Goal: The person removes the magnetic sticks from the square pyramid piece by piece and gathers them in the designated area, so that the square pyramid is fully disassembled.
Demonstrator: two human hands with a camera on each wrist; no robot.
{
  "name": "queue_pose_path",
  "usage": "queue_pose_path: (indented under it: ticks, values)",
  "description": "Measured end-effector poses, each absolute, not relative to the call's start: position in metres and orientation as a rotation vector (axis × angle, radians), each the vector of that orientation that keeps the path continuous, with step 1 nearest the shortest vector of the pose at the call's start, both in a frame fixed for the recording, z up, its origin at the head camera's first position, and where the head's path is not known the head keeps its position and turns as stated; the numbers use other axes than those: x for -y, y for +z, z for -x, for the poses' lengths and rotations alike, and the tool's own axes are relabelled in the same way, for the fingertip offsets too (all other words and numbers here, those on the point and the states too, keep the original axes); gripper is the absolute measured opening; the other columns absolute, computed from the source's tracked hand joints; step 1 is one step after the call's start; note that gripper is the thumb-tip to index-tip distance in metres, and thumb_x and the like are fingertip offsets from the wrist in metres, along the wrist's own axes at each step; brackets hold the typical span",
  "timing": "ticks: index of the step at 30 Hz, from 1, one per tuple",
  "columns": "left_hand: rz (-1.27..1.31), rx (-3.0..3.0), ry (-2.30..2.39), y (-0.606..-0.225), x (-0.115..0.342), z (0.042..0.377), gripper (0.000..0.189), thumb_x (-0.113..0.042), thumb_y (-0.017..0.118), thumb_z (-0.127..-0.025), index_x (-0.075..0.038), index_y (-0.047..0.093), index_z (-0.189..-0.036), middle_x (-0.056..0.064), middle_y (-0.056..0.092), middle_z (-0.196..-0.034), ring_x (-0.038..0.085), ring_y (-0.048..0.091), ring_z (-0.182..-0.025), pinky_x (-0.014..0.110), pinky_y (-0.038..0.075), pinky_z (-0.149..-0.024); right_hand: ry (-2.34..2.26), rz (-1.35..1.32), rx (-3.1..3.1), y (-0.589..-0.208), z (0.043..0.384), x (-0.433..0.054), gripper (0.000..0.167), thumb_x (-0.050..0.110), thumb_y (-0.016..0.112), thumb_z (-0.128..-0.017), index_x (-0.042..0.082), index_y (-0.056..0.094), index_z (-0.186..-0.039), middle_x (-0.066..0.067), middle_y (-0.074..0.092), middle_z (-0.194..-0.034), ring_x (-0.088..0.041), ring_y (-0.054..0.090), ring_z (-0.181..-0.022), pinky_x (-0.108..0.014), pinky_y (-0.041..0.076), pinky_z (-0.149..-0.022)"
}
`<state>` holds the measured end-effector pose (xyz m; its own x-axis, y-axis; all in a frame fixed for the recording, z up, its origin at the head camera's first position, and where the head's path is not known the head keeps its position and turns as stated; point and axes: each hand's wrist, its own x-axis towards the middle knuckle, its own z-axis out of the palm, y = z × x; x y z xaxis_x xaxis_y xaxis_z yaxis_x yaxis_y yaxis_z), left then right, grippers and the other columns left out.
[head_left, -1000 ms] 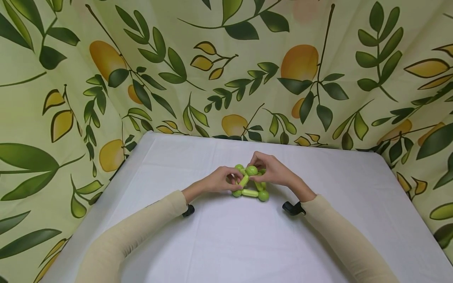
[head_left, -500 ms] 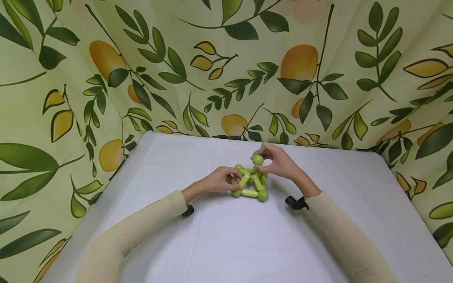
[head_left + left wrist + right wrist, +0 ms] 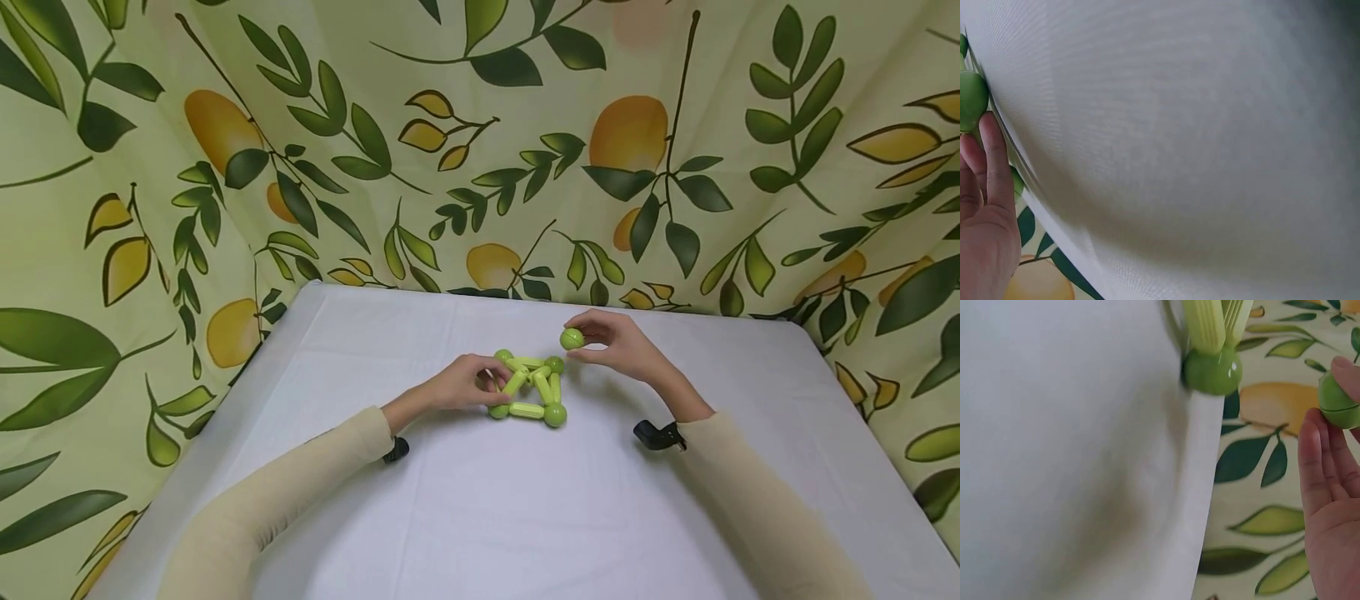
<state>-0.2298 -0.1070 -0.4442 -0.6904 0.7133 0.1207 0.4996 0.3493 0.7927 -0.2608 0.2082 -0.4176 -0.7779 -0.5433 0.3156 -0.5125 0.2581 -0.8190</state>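
Observation:
A light-green frame of ribbed rods (image 3: pixel 527 411) and corner balls stands on the white cloth, squarish at its base. Several slanted rods lean inward and meet near its middle top. My left hand (image 3: pixel 465 383) pinches one slanted rod on the left side; in the left wrist view its fingers lie beside a green corner ball (image 3: pixel 971 100). Up and to the right of the frame, my right hand (image 3: pixel 618 343) pinches a loose green ball (image 3: pixel 572 338) between thumb and fingertips. A seam line runs round this ball (image 3: pixel 1337 409) in the right wrist view.
White cloth (image 3: pixel 465 508) covers the table. Behind and at the sides hangs a curtain (image 3: pixel 555 100) printed with leaves and orange fruit. Each wrist wears a black camera mount, such as the right one (image 3: pixel 657 435).
The right hand has lifted the ball off the top of the slanted rods and carried it up and to the right. The left hand has stayed at its rod.

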Motion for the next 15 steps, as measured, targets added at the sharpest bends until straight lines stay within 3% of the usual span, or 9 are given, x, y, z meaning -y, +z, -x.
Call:
queue_pose_path:
  ticks: [6, 15]
  values:
    - [-1.098, -2.371, 1.251, -0.445, 0.105, 0.23, 0.022, -0.009, 0.082, -0.088, -0.003, 0.07, -0.105, -0.001, 0.065, -0.092, 0.013, 0.063, -0.081, 0.027, 0.053, -0.079, -1.525, 0.973, -2.578, -0.424, 0.254, -0.241, 0.042, -0.004, 0.083, -0.083, -0.005, 0.066, -0.121, -0.015, 0.067, -0.115, -0.023, 0.066, -0.101, -0.023, 0.052, -0.089]
    - [-1.068, -2.382, 1.255, -0.446, 0.105, 0.23, 0.022, -0.009, 0.083, -0.087, -0.003, 0.07, -0.104, -0.001, 0.065, -0.091, 0.012, 0.062, -0.079, 0.028, 0.054, -0.078, -1.556, 0.875, -2.597, -0.436, 0.247, -0.285, 0.039, -0.009, 0.08, -0.083, -0.004, 0.065, -0.12, -0.019, 0.065, -0.115, -0.021, 0.067, -0.102, -0.022, 0.053, -0.088]
